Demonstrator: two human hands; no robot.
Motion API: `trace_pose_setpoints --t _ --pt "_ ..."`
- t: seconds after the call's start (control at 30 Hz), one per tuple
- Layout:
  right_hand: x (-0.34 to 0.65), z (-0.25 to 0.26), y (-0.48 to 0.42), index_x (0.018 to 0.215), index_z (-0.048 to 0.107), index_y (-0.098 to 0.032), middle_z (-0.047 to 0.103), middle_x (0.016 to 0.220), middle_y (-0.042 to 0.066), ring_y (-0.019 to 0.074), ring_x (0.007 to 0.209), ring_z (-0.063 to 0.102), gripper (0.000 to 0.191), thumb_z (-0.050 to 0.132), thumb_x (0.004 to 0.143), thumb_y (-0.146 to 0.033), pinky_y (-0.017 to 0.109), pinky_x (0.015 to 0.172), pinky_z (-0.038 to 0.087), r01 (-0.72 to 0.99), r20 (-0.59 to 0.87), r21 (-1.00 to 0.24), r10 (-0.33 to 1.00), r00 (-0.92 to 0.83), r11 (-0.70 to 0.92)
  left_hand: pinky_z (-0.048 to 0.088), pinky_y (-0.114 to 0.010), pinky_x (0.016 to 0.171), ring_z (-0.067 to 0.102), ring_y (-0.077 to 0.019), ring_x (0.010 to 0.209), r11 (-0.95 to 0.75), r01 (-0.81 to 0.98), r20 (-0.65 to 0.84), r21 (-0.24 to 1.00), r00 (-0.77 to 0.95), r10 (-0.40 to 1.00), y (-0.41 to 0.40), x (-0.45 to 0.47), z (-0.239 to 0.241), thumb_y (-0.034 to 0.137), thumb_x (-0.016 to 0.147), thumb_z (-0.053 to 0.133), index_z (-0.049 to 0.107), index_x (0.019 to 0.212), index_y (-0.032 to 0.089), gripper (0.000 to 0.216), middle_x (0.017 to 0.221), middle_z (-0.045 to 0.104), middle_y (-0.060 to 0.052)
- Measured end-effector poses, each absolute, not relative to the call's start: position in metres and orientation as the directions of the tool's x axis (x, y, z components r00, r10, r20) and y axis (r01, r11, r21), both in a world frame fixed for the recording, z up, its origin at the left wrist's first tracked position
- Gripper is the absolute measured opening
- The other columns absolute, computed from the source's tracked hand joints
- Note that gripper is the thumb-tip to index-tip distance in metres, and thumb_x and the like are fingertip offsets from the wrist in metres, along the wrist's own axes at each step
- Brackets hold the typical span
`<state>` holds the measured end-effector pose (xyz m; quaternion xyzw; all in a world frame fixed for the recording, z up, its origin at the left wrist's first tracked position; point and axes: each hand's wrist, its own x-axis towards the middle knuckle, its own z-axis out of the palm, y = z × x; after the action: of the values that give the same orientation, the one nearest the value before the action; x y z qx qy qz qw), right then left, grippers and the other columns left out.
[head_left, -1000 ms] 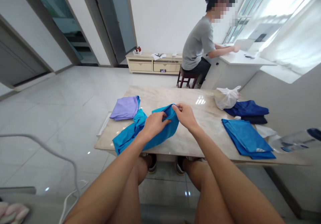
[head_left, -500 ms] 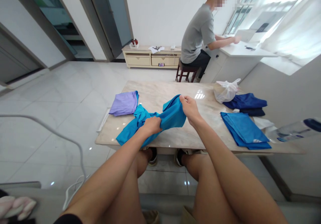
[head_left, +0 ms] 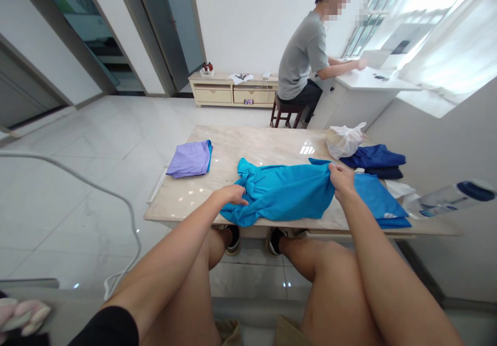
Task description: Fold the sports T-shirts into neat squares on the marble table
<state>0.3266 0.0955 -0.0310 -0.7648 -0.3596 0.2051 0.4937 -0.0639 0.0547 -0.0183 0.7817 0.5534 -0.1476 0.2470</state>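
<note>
Bright blue cloth [head_left: 289,191], bunched at left, smoother at right, across the table [head_left: 248,141]

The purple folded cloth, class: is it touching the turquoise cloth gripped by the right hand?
Apart: the head view shows a strip of pale tabletop between the purple folded cloth and the turquoise cloth.

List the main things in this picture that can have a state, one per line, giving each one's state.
Turquoise cloth: laid out, bunched near the left hand, opposite end gripped by the right hand
Purple cloth: folded flat
Blue cloth: folded, partly hidden
Dark blue cloth: loosely folded
Bottle: capped
Plastic bag: crumpled
Cabinet drawers: shut
Stool: occupied
</note>
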Motion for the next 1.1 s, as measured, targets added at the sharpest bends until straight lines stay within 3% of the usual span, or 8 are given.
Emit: trace_pose_setpoints --t 0.13,0.33,0.5,0.67,0.77,0.87,0.97,1.1 --pt "0.336 -0.045 0.091 0.072 0.071 -0.019 0.067 0.070 0.006 0.0280 0.083 0.067 0.020 0.070 0.084 -0.036 0.041 0.086 0.054 0.561 0.045 -0.752 0.822 0.568 -0.347 0.056 -0.046 0.112 0.070 -0.0381 0.135 -0.214 0.952 -0.488 0.218 0.297 0.821 0.055 -0.062 -0.032 0.049 0.094 0.079 0.075 0.137 0.025 0.049 0.152 0.069 -0.018" --pt "0.340 -0.052 0.101 0.093 0.081 -0.016 0.079 0.090 0.013 0.0330 0.097 0.073 0.029 0.068 0.086 -0.042 0.042 0.093 0.057 0.626 -0.009 -0.676 0.854 0.521 -0.389 0.050 -0.064 0.117 0.053 -0.0527 0.152 -0.106 0.980 -0.501 0.166 0.177 0.847 0.065 -0.068 -0.049 0.054 0.097 0.074 0.074 0.141 0.021 0.056 0.167 0.056 -0.026" --pt "0.332 -0.057 0.099 0.122 0.079 -0.011 0.081 0.114 0.020 0.0355 0.111 0.074 0.043 0.067 0.091 -0.039 0.041 0.100 0.056 0.722 0.000 -0.570 0.878 0.478 -0.393 0.048 -0.057 0.120 0.054 -0.0499 0.152 -0.066 0.971 -0.472 0.229 0.171 0.865 0.071 -0.071 -0.059 0.059 0.097 0.072 0.074 0.140 0.015 0.062 0.164 0.059 -0.027" --pt "0.301 -0.049 0.093 0.143 0.068 -0.003 0.071 0.143 0.030 0.0401 0.136 0.066 0.055 0.067 0.095 -0.031 0.047 0.117 0.049 0.868 0.093 -0.404 0.931 0.354 -0.289 0.051 -0.046 0.117 0.065 -0.0444 0.143 0.005 0.934 -0.301 0.357 0.109 0.947 0.080 -0.070 -0.055 0.053 0.098 0.072 0.077 0.134 0.012 0.055 0.155 0.066 -0.026" --pt "0.268 -0.038 0.096 0.133 0.075 -0.007 0.077 0.133 0.024 0.0352 0.127 0.072 0.040 0.062 0.101 -0.028 0.043 0.113 0.052 0.871 -0.060 -0.464 0.987 0.148 -0.159 0.053 -0.039 0.111 0.071 -0.0355 0.134 0.048 0.792 -0.124 0.608 0.035 0.992 0.090 -0.065 -0.043 0.043 0.100 0.072 0.078 0.133 0.013 0.045 0.141 0.077 -0.020" --pt "0.226 -0.027 0.100 0.121 0.080 -0.013 0.081 0.128 0.018 0.0293 0.120 0.075 0.029 0.063 0.105 -0.031 0.038 0.110 0.053 0.792 -0.106 -0.609 0.988 -0.116 0.028 0.057 -0.035 0.098 0.077 -0.0284 0.110 0.058 0.356 -0.037 0.933 -0.065 0.997 0.097 -0.061 -0.028 0.036 0.092 0.082 0.083 0.118 0.014 0.034 0.115 0.085 -0.012" --pt "0.184 -0.014 0.102 0.124 0.079 -0.017 0.080 0.132 0.015 0.0273 0.120 0.074 0.043 0.060 0.110 -0.053 0.037 0.107 0.055 0.586 -0.057 -0.805 0.969 -0.240 0.098 0.058 -0.031 0.087 0.076 -0.0205 0.091 0.035 -0.031 -0.036 0.999 -0.016 0.999 0.097 -0.059 -0.011 0.029 0.084 0.090 0.083 0.114 0.015 0.034 0.103 0.085 -0.008" --pt "0.142 0.001 0.098 0.128 0.076 -0.019 0.081 0.125 0.012 0.0253 0.108 0.075 0.059 0.069 0.100 -0.070 0.034 0.092 0.059 0.307 -0.081 -0.951 0.934 -0.349 0.032 0.057 -0.025 0.080 0.075 -0.0157 0.085 0.011 -0.213 -0.012 0.977 -0.003 1.000 0.088 -0.059 0.005 0.019 0.084 0.092 0.076 0.116 0.015 0.036 0.100 0.084 -0.007"
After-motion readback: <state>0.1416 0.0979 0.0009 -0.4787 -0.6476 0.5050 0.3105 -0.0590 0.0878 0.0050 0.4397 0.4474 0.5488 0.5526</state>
